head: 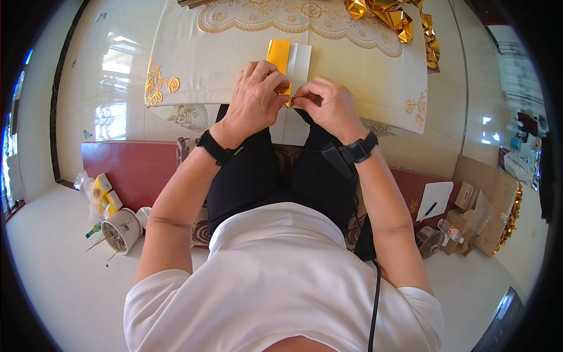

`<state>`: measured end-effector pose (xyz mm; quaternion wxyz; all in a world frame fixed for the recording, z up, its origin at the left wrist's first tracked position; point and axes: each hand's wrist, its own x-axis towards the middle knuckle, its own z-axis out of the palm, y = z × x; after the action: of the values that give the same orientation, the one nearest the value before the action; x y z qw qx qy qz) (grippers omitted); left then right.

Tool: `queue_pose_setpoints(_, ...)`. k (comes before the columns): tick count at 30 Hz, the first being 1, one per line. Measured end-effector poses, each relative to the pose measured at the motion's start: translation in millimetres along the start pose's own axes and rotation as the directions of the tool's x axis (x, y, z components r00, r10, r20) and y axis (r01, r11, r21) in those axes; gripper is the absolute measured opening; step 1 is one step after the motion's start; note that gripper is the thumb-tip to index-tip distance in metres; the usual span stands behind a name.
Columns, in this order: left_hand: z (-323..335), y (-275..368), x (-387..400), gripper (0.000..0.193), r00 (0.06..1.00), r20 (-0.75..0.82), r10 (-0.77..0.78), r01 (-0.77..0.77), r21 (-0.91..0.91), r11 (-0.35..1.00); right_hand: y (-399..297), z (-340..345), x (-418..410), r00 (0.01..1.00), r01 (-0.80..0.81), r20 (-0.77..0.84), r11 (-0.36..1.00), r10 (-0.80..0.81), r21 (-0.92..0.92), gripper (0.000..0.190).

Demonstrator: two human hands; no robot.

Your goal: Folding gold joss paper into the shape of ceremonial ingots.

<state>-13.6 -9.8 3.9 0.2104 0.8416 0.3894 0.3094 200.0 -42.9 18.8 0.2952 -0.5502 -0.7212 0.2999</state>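
A sheet of gold foil paper (279, 53), partly folded, lies at the near side of a cloth-covered table (211, 70). Its white face (300, 61) shows along the right half, with the gold strip on the left. My left hand (259, 94) rests over the paper's left side and pinches its near end between thumb and fingers. From the right, my right hand (327, 101) has thumb and forefinger closed at the near edge of the same paper. The fingertips hide the fold between the hands.
Folded shiny gold foil pieces (396, 22) sit at the table's far right corner. On the red bench lie a notepad (433, 200) with a pen (429, 212) to the right, beside a cardboard box (488, 211) and a plastic bottle (449, 230). A pot (123, 231) stands at left.
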Motion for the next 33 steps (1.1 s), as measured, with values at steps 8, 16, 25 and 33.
queue_pose_setpoints(8, 0.5, -0.9, 0.4, 0.031, 1.000, -0.006, 0.006, -0.006, -0.014, 1.000, -0.6, 2.6, 3.4, 0.998, -0.062, 0.001, 0.998, 0.062, -0.004, 0.008)
queue_pose_setpoints(16, -1.3, -2.6, 1.5, 0.034, 1.000, 0.007, -0.006, 0.006, -0.045, 0.999, -4.5, 2.3, 4.7, 0.996, -0.090, 0.015, 0.996, 0.090, -0.006, 0.009)
queue_pose_setpoints(25, -5.5, 3.8, 6.2, 0.035, 0.996, 0.064, -0.061, 0.064, -0.038, 0.997, -2.0, 4.2, 6.0, 0.995, -0.094, 0.012, 0.995, 0.094, -0.026, 0.013)
queue_pose_setpoints(33, -7.9, 6.9, 8.4, 0.038, 0.992, 0.095, -0.078, 0.079, -0.008, 0.997, -10.1, -1.8, 7.3, 0.991, -0.119, 0.046, 0.988, 0.125, -0.103, 0.027)
